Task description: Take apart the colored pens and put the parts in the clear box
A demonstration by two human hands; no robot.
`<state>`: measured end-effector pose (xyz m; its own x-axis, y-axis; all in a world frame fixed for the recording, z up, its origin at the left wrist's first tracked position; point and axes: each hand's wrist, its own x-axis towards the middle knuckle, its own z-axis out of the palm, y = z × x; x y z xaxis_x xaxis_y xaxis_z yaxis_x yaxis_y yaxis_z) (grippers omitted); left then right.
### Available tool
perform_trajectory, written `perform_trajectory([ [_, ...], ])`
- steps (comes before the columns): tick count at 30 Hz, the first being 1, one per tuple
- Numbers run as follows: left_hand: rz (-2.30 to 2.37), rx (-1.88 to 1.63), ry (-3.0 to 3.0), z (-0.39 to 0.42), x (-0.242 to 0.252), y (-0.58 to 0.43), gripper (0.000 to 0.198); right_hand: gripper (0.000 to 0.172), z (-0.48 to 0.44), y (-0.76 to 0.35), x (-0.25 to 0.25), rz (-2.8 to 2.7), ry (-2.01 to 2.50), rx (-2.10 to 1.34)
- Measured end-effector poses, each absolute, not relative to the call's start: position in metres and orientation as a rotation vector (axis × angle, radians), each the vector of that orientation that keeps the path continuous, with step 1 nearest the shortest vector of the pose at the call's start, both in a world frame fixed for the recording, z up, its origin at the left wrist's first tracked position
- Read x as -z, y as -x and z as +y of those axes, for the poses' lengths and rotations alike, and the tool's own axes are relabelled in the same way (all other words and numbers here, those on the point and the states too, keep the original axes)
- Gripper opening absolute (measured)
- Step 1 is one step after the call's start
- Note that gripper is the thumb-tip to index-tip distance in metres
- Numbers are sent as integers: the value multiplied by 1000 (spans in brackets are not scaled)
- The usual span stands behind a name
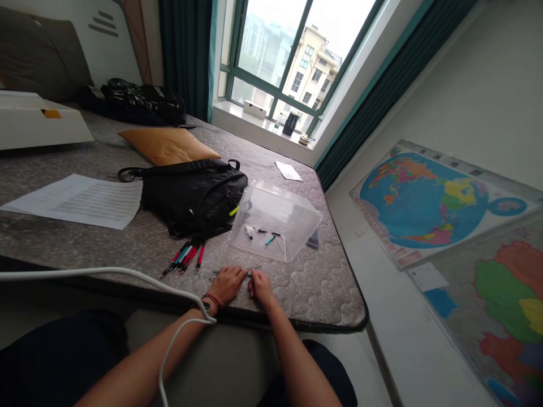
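My left hand (229, 284) and my right hand (260, 287) meet close together at the mattress's near edge. Both have their fingers pinched around something small, with a thin dark bit showing between the fingertips; its kind is hidden. Left of them lies a loose bundle of red, black and teal pens (183, 258), with a single red pen (201, 257) just beside it. Beyond my hands stands a clear plastic bin (292, 212), in which several small pen pieces (270, 239) lie scattered, black, silver and teal.
A black backpack (195, 198) rests on the mattress (322, 299) behind the pens. Printed paper (80, 200) lies to its left, an orange-brown cushion (169, 146) behind it. A white cable (127, 272) crosses over my left wrist. World map (424, 198) hangs on the right wall.
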<state>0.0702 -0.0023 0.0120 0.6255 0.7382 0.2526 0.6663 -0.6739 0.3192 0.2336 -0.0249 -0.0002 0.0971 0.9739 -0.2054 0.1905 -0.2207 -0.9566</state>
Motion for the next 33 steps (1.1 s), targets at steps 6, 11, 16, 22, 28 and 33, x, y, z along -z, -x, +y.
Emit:
perform_trajectory([
  [6, 1183, -501, -2627, -2, -13, -71, 30, 54, -22, -234, 6, -1163, 1579, -1163],
  [11, 1189, -493, -2604, -1, -14, -71, 29, 53, -22, -234, 8, -1196, 1560, -1162],
  [16, 1209, -538, -2533, -3, -9, -71, 27, 53, -22, -236, 6, -1239, 1540, -1200],
  [22, 1151, -566, -2551, -3, -5, -69, 24, 53, -23, -238, 3, -1260, 1556, -1177],
  [28, 1188, -586, -2634, -3, -8, -71, 28, 54, -23, -239, 4, -1276, 1575, -1169],
  [33, 1212, -658, -2625, -2, -6, -71, 27, 54, -23, -238, 4, -1266, 1567, -1175],
])
